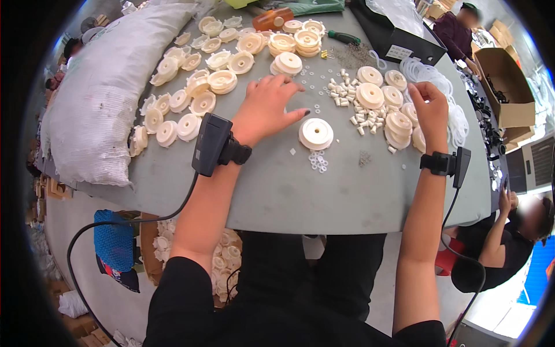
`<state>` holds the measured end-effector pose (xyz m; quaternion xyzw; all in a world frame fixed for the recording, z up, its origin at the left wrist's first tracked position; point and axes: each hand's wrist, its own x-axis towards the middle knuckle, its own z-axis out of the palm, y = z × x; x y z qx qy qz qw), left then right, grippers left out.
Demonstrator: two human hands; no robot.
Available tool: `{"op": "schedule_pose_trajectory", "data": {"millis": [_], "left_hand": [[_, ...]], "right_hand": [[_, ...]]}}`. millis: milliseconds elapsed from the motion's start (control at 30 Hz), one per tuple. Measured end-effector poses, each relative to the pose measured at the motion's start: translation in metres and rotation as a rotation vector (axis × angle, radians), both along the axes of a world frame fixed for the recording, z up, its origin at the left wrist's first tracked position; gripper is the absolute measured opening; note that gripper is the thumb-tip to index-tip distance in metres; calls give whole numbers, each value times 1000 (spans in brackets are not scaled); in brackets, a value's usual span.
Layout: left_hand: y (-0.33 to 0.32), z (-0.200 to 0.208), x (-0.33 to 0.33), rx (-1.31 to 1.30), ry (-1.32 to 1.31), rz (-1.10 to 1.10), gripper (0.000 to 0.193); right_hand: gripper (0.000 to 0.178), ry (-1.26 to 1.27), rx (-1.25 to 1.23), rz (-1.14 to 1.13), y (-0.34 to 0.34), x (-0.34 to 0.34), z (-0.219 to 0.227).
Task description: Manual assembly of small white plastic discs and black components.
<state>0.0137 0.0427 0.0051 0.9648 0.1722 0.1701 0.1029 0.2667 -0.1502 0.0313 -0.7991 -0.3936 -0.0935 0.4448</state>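
Observation:
A cream plastic wheel (316, 134) with a hole at its centre lies flat on the grey table in front of me. My left hand (267, 109) hovers left of it, thumb and fingers apart, holding nothing that I can see. Close beyond its fingertips is a stack of cream wheels (286, 63). At the right, my right hand (432, 113) has its fingers curled, thumb and index together; what is between them, if anything, I cannot make out. It is beside more wheels (399, 124) and clear coiled tubing (457, 107). Small white washers (318, 162) lie just below the single wheel.
Many cream wheels (202, 103) spread across the left of the table, beside a big white woven sack (110, 98). Short white cylinders (364, 113) are heaped right of centre. A green-handled screwdriver (344, 38), an orange bottle (273, 19) and a black box (399, 34) stand farther back.

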Motion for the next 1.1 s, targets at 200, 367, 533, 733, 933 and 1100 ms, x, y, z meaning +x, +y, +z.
{"op": "schedule_pose_trajectory", "data": {"millis": [200,367,533,733,933,1100], "left_hand": [[-32,4,9,-86,-29,-283,45],[-35,-7,7,-81,37,-315,48],[-37,-10,16,-56,-259,-317,45],[-65,-12,19,-288,-325,-370,43],[-76,-13,28,-783,-501,-409,22],[-74,-9,24,-767,-498,-373,18]], "right_hand": [[14,394,-124,342,-38,-16,13],[26,222,-528,409,-40,-99,5],[25,311,-425,362,-40,-99,-25],[20,520,-222,415,-32,-97,-28],[14,767,136,512,-28,-103,-23],[17,710,145,486,-23,-111,-26]]}}
